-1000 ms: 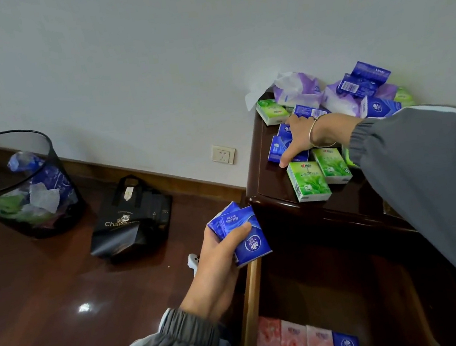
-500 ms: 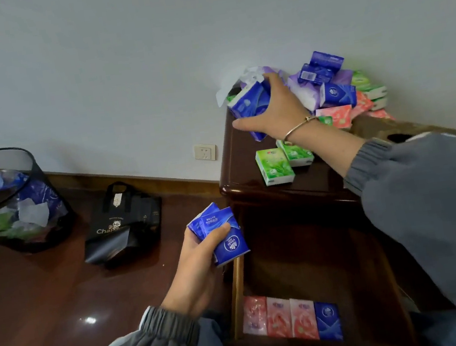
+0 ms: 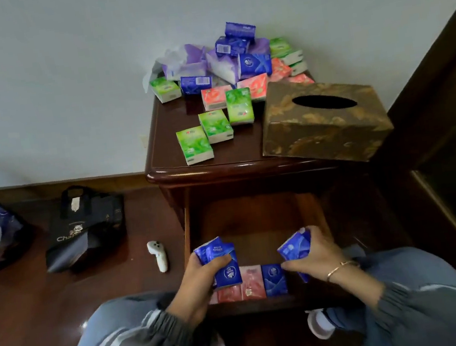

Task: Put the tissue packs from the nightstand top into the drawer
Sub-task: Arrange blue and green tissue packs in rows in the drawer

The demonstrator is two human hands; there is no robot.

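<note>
Placement is in hand: blue packs (image 3: 221, 261) are gripped in the left hand (image 3: 197, 276), a blue bundle (image 3: 295, 247) in the right hand (image 3: 317, 257), over the open drawer (image 3: 256, 218). Setting them beside the near row (image 3: 253, 285) is likely called for next.

Single head-worn wide-angle view, looking steeply down
It faces the wall (image 3: 59, 64), close above the open drawer (image 3: 256, 218) at lower centre; the nightstand surface (image 3: 167, 146) sits upper centre, floor (image 3: 34, 302) at the left
</note>
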